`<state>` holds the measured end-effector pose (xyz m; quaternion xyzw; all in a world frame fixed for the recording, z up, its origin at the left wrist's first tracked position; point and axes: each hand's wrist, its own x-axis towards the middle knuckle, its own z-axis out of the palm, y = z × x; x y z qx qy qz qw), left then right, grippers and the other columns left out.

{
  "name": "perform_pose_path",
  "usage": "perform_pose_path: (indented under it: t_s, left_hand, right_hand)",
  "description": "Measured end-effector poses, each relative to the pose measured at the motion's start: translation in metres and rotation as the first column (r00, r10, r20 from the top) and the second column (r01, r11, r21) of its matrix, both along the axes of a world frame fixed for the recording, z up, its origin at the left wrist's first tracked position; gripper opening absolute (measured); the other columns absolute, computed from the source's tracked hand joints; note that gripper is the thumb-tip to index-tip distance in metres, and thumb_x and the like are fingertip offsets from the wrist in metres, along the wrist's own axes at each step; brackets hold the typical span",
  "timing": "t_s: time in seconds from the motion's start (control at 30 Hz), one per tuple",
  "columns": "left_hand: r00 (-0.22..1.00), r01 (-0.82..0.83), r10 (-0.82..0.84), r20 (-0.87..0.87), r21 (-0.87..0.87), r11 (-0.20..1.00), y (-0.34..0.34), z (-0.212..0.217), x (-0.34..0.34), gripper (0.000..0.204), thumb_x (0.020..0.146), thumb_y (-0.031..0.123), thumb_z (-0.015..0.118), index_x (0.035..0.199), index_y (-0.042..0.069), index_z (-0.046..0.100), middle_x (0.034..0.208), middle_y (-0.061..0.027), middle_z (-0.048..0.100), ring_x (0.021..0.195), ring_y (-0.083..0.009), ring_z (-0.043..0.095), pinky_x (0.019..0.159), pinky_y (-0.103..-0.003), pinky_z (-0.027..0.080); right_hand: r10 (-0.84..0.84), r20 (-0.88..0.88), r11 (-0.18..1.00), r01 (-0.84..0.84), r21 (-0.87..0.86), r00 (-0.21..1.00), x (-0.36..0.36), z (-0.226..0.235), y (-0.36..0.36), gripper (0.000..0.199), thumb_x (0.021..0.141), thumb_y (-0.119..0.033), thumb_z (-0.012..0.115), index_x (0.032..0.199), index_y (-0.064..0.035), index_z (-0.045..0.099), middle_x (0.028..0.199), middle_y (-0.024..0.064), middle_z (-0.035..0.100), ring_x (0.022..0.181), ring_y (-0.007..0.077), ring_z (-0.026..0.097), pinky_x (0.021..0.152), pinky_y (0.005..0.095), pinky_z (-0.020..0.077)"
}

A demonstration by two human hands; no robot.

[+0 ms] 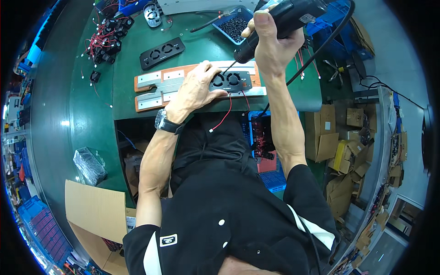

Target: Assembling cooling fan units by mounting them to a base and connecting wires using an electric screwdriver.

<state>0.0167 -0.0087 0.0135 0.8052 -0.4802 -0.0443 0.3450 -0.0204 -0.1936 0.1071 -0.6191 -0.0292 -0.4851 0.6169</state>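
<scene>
My right hand (277, 52) is closed around a black electric screwdriver (293, 17), tilted down to the left. Its thin bit meets the upper left part of a black fan panel (246, 81) with two round fan openings. My left hand (195, 87) grips that panel's left end, thumb along the near edge and fingers at the far edge. Under the panel lies a wooden fixture board (172, 85) with metal plates. Red wires (228, 114) with a white connector hang from the panel over the table's front edge.
Another black fan panel (162, 53) lies beyond the board. A blue bin of black screws (233, 30) stands at the back. Loose small fans with red wires (107, 41) are heaped at the far left. The screwdriver's cable (325, 41) loops past my right arm. Cardboard boxes (321, 133) stand right.
</scene>
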Motion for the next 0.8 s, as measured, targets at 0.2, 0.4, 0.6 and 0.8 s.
perform_pose_path:
  t_s: [0.2,0.4,0.6,0.8]
  left_hand:
    - [1.000,0.019,-0.020,-0.014,-0.063,0.998,0.001,-0.004,0.002,0.061,0.075,0.026,0.090,0.125,0.003,0.063,0.112,-0.0153,0.059,0.107,-0.0352,0.063,0.092,-0.043,0.053]
    - [0.998,0.008,-0.013,-0.055,-0.090,0.996,0.002,-0.007,-0.001,0.061,0.074,0.023,0.090,0.125,0.003,0.063,0.114,-0.0155,0.060,0.108,-0.0362,0.063,0.093,-0.044,0.053]
    - [0.996,0.013,-0.021,-0.081,-0.093,0.996,0.001,-0.005,-0.001,0.060,0.074,0.020,0.089,0.125,0.003,0.063,0.116,-0.0166,0.061,0.110,-0.0375,0.063,0.094,-0.044,0.053]
    - [0.995,-0.005,-0.005,-0.104,-0.097,0.995,0.003,-0.005,0.003,0.059,0.073,0.021,0.090,0.122,0.001,0.064,0.115,-0.0158,0.061,0.109,-0.0368,0.063,0.094,-0.043,0.053]
  right_hand:
    - [0.062,-0.037,0.998,-0.063,-0.020,0.997,-0.002,0.010,0.014,0.028,0.091,-0.020,0.082,0.098,-0.0025,0.061,0.078,0.0021,0.063,0.061,0.0106,0.062,0.055,0.0247,0.0494]
    - [0.131,-0.109,0.981,-0.145,-0.129,0.985,0.001,0.014,0.013,0.023,0.090,-0.015,0.081,0.095,-0.0030,0.062,0.075,0.0002,0.062,0.061,0.0094,0.059,0.055,0.0244,0.0466]
    - [0.140,-0.105,0.985,-0.150,-0.085,0.985,0.004,0.013,0.016,0.021,0.089,-0.012,0.081,0.096,-0.0033,0.063,0.074,-0.0005,0.061,0.063,0.0088,0.058,0.057,0.0240,0.0458]
    - [0.124,-0.138,0.961,-0.153,-0.229,0.983,0.021,0.007,0.002,0.023,0.090,-0.013,0.082,0.097,-0.0027,0.062,0.077,-0.0014,0.061,0.061,0.0071,0.054,0.055,0.0243,0.0451]
